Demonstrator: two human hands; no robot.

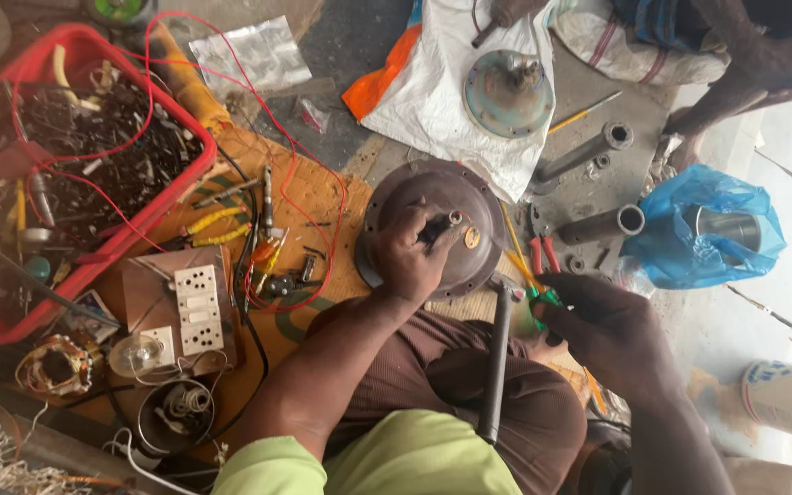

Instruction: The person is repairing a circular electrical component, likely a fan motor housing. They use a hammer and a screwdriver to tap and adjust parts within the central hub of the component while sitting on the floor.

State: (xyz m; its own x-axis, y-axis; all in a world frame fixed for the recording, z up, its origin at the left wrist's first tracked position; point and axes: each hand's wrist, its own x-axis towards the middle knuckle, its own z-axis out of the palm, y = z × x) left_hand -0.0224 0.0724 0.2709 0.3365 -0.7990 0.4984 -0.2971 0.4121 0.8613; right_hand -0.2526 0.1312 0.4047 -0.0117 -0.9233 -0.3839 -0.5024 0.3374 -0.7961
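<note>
A red crate [162, 197] full of dark metal parts sits beside a wooden switchboard [176, 302]. A blue plastic bag [689, 229] lies near two grey metal pipes [602, 223].

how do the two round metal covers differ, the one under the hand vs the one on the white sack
The dark cover is brown, larger, and lies on the board by the person's lap; the left hand rests on it, gripping at its hub. The grey cover is bluish-grey, smaller, sits untouched on the white sack, farther off. Both are round, domed metal shells with a central hub.
</note>
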